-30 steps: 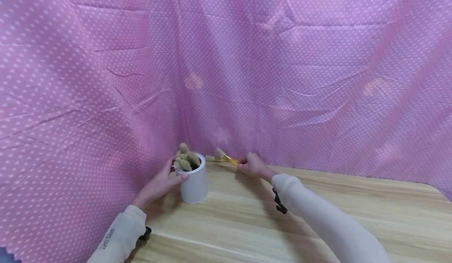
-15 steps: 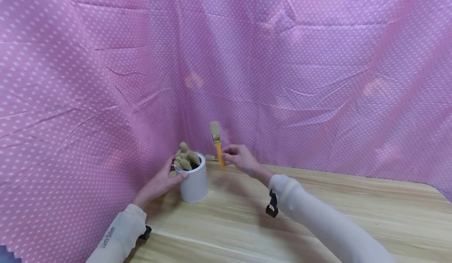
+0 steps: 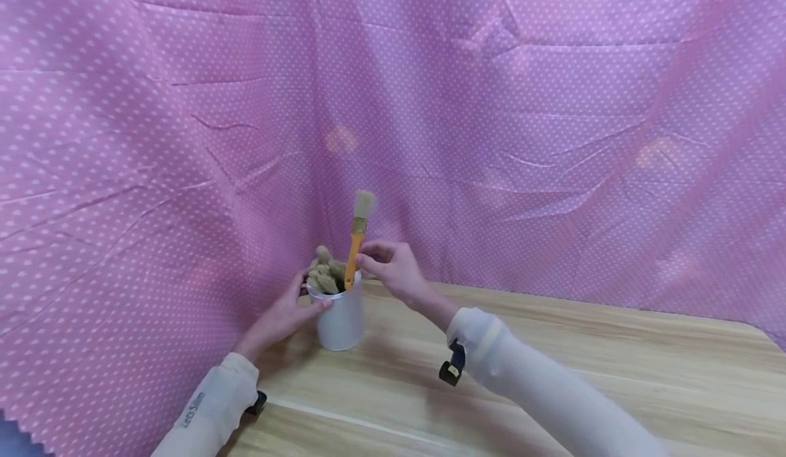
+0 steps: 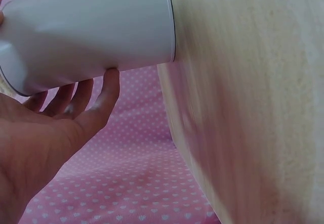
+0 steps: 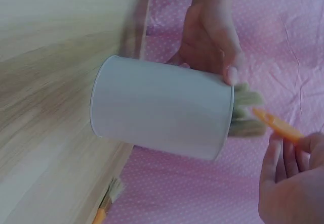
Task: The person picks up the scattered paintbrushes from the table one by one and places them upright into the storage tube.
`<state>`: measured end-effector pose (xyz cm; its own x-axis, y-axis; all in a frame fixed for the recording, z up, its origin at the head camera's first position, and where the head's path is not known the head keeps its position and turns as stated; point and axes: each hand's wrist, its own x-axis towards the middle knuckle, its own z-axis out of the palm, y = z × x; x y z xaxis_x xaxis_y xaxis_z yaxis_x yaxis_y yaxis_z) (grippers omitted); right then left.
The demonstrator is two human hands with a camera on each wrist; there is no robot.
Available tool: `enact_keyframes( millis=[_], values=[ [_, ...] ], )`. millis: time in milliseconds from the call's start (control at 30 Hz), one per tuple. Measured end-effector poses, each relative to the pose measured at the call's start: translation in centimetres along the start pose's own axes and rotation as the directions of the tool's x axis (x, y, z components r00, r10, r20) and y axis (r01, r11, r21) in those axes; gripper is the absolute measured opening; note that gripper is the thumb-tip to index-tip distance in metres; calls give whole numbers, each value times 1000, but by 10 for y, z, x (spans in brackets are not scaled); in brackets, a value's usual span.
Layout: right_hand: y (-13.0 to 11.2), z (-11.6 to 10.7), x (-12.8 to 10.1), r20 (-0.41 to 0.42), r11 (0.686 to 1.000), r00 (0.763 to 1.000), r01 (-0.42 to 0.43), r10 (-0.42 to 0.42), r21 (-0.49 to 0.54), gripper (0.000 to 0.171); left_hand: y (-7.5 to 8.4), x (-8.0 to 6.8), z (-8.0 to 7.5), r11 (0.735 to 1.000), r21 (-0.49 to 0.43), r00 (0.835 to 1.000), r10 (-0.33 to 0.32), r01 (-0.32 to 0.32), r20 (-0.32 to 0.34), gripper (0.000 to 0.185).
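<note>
Orange-handled brush (image 3: pixel 355 239) (bristles up) pinched in right grip (image 3: pixel 389 269); left grip (image 3: pixel 284 315) clasps white can (image 3: pixel 339 317).

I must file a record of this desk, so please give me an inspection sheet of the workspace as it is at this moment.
Surface: wooden table, pale grain.
Job's things: white can stands upright near the table's back edge, holding several brushes bristles up; orange-handled brush upright, handle end at the can's mouth.
Clutter: one more brush lies on the table by the cloth.
Hands: left hand grips the can's side; right hand pinches the orange handle.
Cables: nothing seen; black straps on both wrists.
Surroundings: pink dotted cloth hangs behind and to the left.
</note>
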<state>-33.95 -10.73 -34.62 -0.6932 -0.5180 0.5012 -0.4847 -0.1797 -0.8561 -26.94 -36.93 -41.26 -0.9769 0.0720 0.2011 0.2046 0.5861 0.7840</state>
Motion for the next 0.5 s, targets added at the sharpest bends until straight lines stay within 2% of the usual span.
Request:
enact_keyframes(
  millis=[133,267,400,500],
  values=[
    [2,11,-3,-63,990,996,50,-59,-131,16,-1,1,2,1000,-6,1000,-1,1,-8,97],
    [7,19,-10,-106,961,990,65,-97,-270,12,-1,1,4,1000,-23,1000,3,-4,-10,98],
    [13,24,-13,-106,926,983,105,-152,-362,11,0,0,6,1000,-17,1000,7,-8,-23,97],
    [16,26,-15,-101,911,983,101,-154,-400,12,2,-1,6,1000,-5,999,16,-17,-32,96]
  ],
)
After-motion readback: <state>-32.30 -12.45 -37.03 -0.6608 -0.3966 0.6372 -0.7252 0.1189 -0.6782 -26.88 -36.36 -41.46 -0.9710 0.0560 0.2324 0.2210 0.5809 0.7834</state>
